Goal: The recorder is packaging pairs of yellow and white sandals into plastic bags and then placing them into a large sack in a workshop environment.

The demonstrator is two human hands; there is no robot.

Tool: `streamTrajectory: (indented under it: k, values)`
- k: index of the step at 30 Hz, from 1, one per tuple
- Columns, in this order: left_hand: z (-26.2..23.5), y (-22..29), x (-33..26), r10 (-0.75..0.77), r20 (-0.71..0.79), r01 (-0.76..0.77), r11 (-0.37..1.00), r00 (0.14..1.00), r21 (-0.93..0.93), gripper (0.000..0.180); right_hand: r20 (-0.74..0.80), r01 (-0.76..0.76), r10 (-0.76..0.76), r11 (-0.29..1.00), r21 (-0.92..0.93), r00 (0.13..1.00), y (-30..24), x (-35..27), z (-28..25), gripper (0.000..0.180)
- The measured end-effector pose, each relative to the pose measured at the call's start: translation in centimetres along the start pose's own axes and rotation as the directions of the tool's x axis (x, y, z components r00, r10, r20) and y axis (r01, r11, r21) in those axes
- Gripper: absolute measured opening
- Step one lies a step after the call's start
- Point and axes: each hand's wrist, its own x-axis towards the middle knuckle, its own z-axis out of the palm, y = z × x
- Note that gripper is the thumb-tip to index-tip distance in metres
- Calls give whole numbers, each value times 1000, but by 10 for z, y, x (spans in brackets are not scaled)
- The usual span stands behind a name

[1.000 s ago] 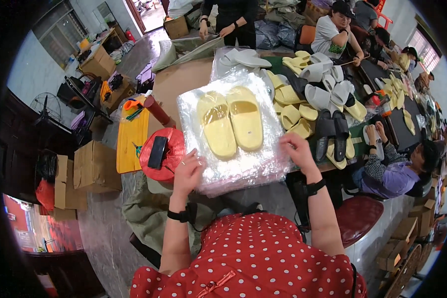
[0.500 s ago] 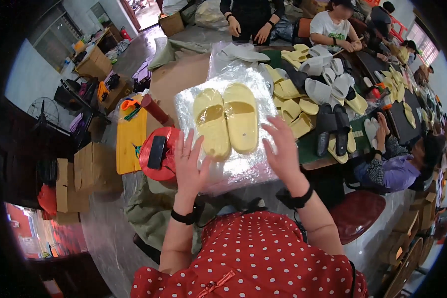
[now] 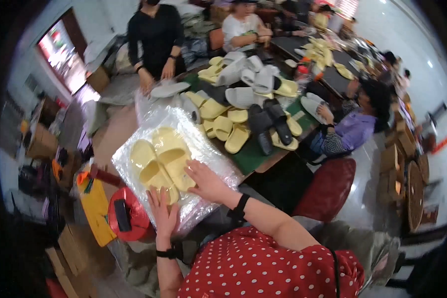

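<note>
A pair of pale yellow slippers lies side by side on a stack of shiny clear plastic (image 3: pixel 213 164), toes pointing away from me. Glare suggests film over them too, but I cannot tell how far it covers them. My left hand (image 3: pixel 163 214) rests with fingers spread at the heel of the left slipper (image 3: pixel 142 152). Stretched flat, the fingers of my right hand (image 3: pixel 207 183) reach the heel side of the right slipper (image 3: pixel 167 140). Neither hand grips anything. Left of the plastic sits a red roll (image 3: pixel 140 226) bearing a black rectangular object (image 3: pixel 120 214).
Loose yellow, grey and black slippers (image 3: pixel 239 98) heap the green table at the right. A dark red chair (image 3: pixel 329 191) stands nearby. A person in black (image 3: pixel 156 39) handles a grey slipper opposite; another in purple (image 3: pixel 355 130) sits at right. A yellow board (image 3: pixel 95 211) lies left.
My view has swung to the right. My right hand has moved in from beside the plastic to the right slipper's heel. The person in black has reached down to a grey slipper.
</note>
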Motion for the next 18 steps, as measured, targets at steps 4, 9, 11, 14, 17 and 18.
streamTrajectory:
  k: [4,9,11,14,17,18]
  values:
    - [9,-23,-1,80,-80,-95,973,994,-209,65,102,276,-257,902,-332,961,6,-6,-9,75]
    - [-23,-16,-17,-400,-337,45,699,852,-714,30,49,-11,15,997,-80,999,20,-8,-10,72]
    - [-40,-34,-36,-544,-487,146,755,683,-639,20,58,25,-20,997,-76,998,17,-5,-10,69]
    - [-50,-122,-79,-411,-703,432,887,580,-163,32,51,98,-94,991,-95,994,10,-1,-3,68]
    - [-51,-181,-92,-576,-582,684,728,575,-45,69,57,96,-90,991,-98,994,5,2,-5,66]
    - [-52,-193,-83,-581,-574,738,672,578,63,81,60,75,-69,991,-112,996,5,3,-6,66]
